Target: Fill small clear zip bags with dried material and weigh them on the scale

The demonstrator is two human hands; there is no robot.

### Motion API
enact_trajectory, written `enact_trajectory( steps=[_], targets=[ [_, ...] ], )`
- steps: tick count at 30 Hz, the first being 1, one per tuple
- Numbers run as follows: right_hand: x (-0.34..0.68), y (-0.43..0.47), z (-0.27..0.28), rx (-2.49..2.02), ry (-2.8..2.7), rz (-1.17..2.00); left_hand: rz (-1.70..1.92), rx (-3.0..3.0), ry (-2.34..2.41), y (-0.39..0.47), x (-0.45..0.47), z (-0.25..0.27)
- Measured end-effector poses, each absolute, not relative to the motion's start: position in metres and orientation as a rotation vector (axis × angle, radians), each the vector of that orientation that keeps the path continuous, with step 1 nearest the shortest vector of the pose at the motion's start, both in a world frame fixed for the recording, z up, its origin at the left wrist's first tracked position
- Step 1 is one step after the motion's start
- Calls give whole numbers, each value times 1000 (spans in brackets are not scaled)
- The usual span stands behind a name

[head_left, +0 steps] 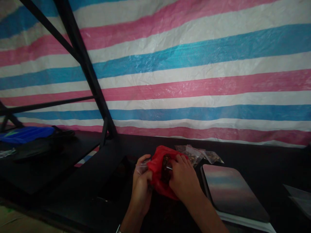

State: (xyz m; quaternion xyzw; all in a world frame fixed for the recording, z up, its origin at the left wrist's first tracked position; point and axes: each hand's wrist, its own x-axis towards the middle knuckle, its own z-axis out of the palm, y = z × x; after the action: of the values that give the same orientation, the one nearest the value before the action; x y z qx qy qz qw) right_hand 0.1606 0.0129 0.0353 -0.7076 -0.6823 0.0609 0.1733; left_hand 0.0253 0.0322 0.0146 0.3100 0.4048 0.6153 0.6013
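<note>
A red plastic bag (158, 158) is between my hands, its mouth turned toward me. Dark brown contents (166, 168) show inside, too dim to name. My left hand (142, 181) is closed around the bag's left side, with a piece of clear plastic (142, 166) between thumb and fingers. My right hand (183, 178) is curled over the right rim, its fingertips partly hidden at the opening. Just behind it, small clear bags (194, 154) with brownish bits lie on the black table (143, 142).
To the right sits a flat device with a shiny, reflective top (233, 191). Clear plastic (300, 197) lies at the far right. A black metal frame (86, 69) rises at left, near a blue item (26, 134). Behind the table hangs a striped tarp (194, 74).
</note>
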Motion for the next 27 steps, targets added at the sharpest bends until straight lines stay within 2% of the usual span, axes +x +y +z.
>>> enact_trajectory(
  steps=[14,21,27],
  targets=[
    [173,7,48,-1866,-2131,325,1412,737,898,46,13,10],
    [170,7,52,-2051,-1998,161,1396,716,869,47,16,5],
    [166,15,39,-1888,-1956,269,1312,699,856,45,12,9]
  ],
)
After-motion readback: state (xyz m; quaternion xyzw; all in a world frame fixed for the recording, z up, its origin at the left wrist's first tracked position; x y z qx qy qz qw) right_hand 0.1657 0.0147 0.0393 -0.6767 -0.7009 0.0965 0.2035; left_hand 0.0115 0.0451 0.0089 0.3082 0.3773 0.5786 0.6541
